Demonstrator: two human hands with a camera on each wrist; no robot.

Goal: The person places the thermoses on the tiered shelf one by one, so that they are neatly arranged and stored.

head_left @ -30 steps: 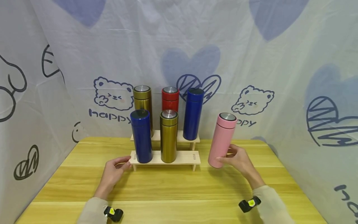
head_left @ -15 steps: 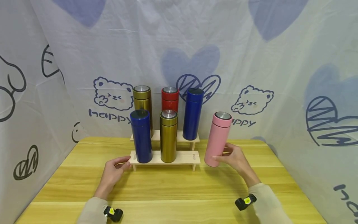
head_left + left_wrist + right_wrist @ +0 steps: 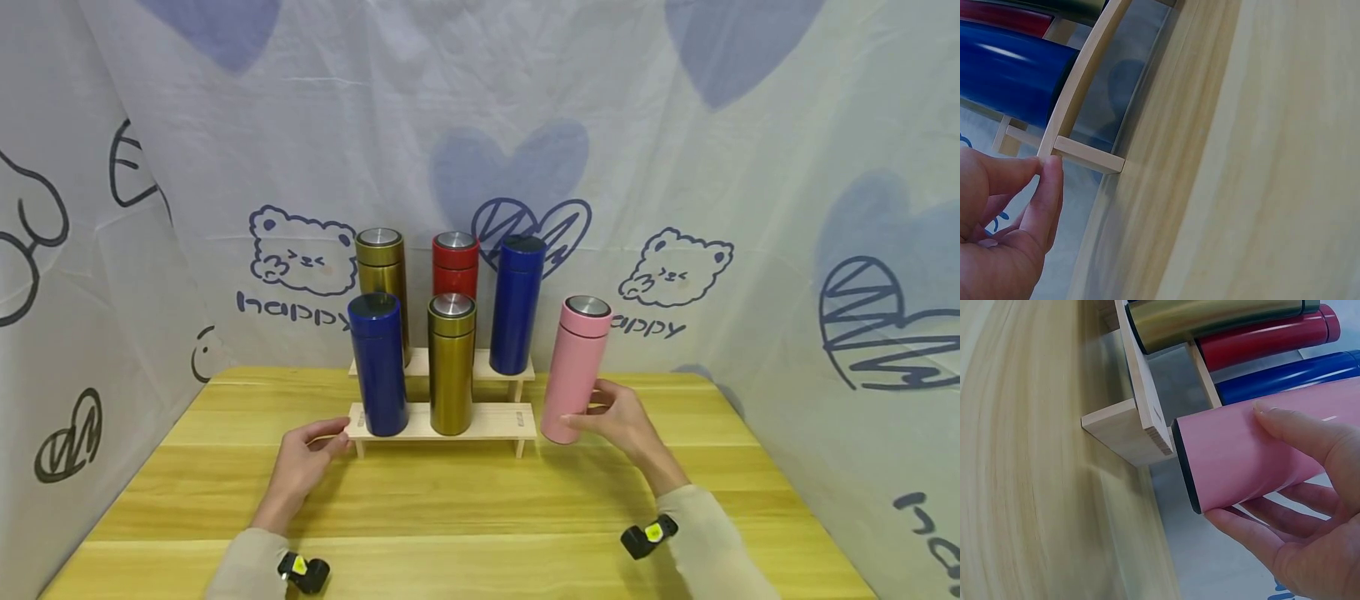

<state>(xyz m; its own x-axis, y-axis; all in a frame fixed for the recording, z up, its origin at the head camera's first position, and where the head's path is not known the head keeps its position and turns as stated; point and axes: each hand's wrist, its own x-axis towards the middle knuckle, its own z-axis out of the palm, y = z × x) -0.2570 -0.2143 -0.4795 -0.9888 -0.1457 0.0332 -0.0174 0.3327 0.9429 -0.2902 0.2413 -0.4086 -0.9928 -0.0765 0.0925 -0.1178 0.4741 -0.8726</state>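
Near its base, my right hand (image 3: 622, 423) grips a pink thermos bottle (image 3: 576, 371) with a steel-topped lid, thumb on one side and fingers round the other. The bottle leans slightly, its bottom just right of the lower step of a two-tier wooden rack (image 3: 497, 421). In the right wrist view the dark base of the pink bottle (image 3: 1235, 462) hangs beside the step's end. My left hand (image 3: 302, 465) pinches the left end of that step between thumb and fingers. On the lower step stand a blue bottle (image 3: 380, 367) and a gold bottle (image 3: 452, 367).
Along the upper step stand another gold bottle (image 3: 381, 258), a red bottle (image 3: 456, 262) partly hidden by the front gold one, and a second blue bottle (image 3: 517, 308). The rack rests on a wooden table (image 3: 450, 517), with a printed cloth (image 3: 637, 125) hanging behind.
My right hand has carried the pink bottle leftward, closer to the right end of the lower step. The left hand keeps its place on the rack.
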